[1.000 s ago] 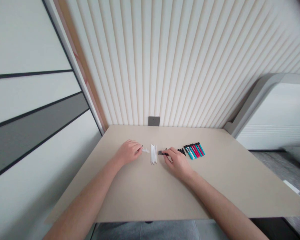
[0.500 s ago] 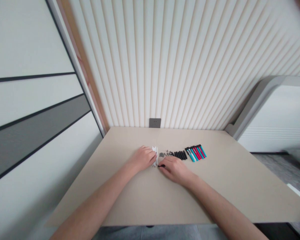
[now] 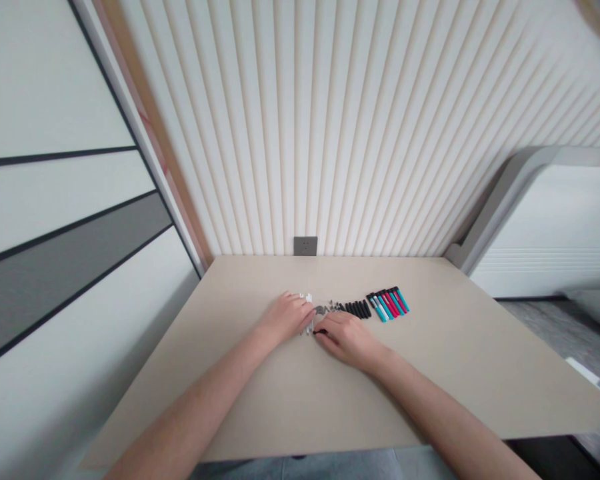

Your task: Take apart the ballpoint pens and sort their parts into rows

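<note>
My left hand (image 3: pixel 290 316) rests over a row of thin white sticks (image 3: pixel 309 298), with its fingers curled down and pressed together. Their ends show above and below the hand; what the fingertips grip, if anything, is hidden. Close on its right, my right hand (image 3: pixel 349 336) is closed with a short black tube (image 3: pixel 319 331) pinched between thumb and fingers, its tip pointing left toward the sticks. Small grey metal-looking pieces (image 3: pixel 321 310) lie just beyond the right fingers. Several black tubes (image 3: pixel 359 309) are lined up behind that hand.
To the right of the black tubes lies a row of markers (image 3: pixel 390 305) in teal, red and white with black ends. All sits on a beige table (image 3: pixel 290 400). A ribbed wall with a dark socket (image 3: pixel 305 246) stands behind it, and a white cabinet (image 3: pixel 55 320) on the left.
My left hand now covers more of the white sticks. The right hand keeps hold of the black tube in nearly the same place. The whole view has shifted slightly.
</note>
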Tool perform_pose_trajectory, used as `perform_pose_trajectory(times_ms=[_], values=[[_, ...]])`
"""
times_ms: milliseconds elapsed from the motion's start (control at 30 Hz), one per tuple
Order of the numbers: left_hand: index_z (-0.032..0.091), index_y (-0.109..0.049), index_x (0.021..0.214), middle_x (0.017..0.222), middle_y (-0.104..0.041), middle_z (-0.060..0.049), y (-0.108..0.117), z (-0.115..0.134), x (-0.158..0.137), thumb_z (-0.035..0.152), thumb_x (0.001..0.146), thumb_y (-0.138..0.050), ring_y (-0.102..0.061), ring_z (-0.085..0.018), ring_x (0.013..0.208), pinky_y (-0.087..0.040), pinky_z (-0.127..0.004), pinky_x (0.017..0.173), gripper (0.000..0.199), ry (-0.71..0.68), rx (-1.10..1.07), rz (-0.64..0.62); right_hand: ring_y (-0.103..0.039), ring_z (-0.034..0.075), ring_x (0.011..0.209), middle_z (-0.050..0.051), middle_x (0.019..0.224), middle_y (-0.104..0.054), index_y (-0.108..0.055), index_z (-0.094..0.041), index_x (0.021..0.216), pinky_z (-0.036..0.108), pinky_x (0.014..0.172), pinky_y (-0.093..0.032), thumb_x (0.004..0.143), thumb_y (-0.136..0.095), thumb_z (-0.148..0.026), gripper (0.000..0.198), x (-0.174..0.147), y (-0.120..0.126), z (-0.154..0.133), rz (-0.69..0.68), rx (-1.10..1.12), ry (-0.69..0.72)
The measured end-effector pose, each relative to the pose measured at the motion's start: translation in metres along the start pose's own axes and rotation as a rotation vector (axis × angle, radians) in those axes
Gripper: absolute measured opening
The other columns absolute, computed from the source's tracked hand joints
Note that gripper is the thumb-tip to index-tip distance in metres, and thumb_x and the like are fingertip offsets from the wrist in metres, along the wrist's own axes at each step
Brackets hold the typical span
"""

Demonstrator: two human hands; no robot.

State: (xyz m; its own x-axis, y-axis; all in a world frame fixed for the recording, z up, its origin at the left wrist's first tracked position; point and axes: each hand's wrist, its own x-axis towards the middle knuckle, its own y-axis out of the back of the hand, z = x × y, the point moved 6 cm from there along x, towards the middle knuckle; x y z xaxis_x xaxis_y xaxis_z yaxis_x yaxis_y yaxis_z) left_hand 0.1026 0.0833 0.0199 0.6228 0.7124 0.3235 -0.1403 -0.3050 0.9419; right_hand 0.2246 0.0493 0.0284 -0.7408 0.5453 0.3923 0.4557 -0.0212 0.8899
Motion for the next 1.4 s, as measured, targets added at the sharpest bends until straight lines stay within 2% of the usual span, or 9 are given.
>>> perform_pose_trajectory(times_ms=[300,433,567,900,1200,1400], values=[[0.017,-0.06,0.083,0.086,-0.063,-0.007,0.01,0.0,-0.006,0.027,0.096,-0.043,-0.058,-0.02,0.085,-0.04,-0.035,0.075,0.023,0.008,-0.01,0.003,-0.06,0.017,0.08,0.005,0.083,-0.065,-0.061,-0.019,0.091,0.028,0.077,-0.044,0.092,-0.05,-0.021,0.011,0.001,0.002,0.0,-0.022,0.012,-0.02],[0.019,-0.061,0.104,0.105,-0.062,-0.009,0.016,0.001,-0.012,0.029,0.094,-0.047,-0.056,-0.022,0.1,-0.043,-0.038,0.086,0.02,-0.002,-0.107,0.04,-0.06,0.017,0.082,0.005,0.084,-0.065,-0.061,-0.019,0.092,0.029,0.078,-0.045,0.092,-0.05,-0.022,0.012,0.001,0.001,0.001,-0.032,0.012,-0.016],[0.019,-0.057,0.118,0.12,-0.059,-0.009,0.014,0.003,-0.017,0.03,0.092,-0.049,-0.053,-0.024,0.113,-0.042,-0.04,0.097,0.029,-0.051,-0.178,0.038,-0.061,0.018,0.087,0.006,0.088,-0.067,-0.062,-0.019,0.098,0.029,0.082,-0.045,0.091,-0.051,-0.021,0.013,0.001,0.001,0.001,-0.024,0.045,-0.002],[0.02,-0.06,0.115,0.112,-0.063,-0.009,0.008,-0.002,-0.022,0.03,0.094,-0.049,-0.056,-0.023,0.108,-0.045,-0.04,0.097,0.027,-0.021,-0.23,0.028,-0.062,0.018,0.09,0.005,0.092,-0.068,-0.064,-0.021,0.098,0.029,0.082,-0.045,0.088,-0.055,-0.022,0.014,-0.002,0.001,0.007,-0.07,0.044,-0.071],[0.022,-0.06,0.116,0.119,-0.062,-0.007,0.013,0.002,-0.022,0.028,0.094,-0.048,-0.054,-0.022,0.114,-0.043,-0.04,0.098,0.026,-0.077,-0.208,0.0,-0.062,0.018,0.095,0.005,0.096,-0.068,-0.064,-0.021,0.105,0.029,0.088,-0.044,0.087,-0.054,-0.02,0.02,-0.003,-0.002,0.01,-0.082,0.055,-0.07],[0.021,-0.06,0.116,0.119,-0.062,-0.007,0.01,0.0,-0.023,0.028,0.094,-0.049,-0.055,-0.022,0.113,-0.042,-0.039,0.099,0.025,-0.056,-0.195,-0.008,-0.061,0.018,0.097,0.005,0.096,-0.067,-0.065,-0.021,0.102,0.03,0.089,-0.044,0.086,-0.056,-0.018,0.019,-0.003,-0.002,0.011,-0.064,0.047,-0.076]])
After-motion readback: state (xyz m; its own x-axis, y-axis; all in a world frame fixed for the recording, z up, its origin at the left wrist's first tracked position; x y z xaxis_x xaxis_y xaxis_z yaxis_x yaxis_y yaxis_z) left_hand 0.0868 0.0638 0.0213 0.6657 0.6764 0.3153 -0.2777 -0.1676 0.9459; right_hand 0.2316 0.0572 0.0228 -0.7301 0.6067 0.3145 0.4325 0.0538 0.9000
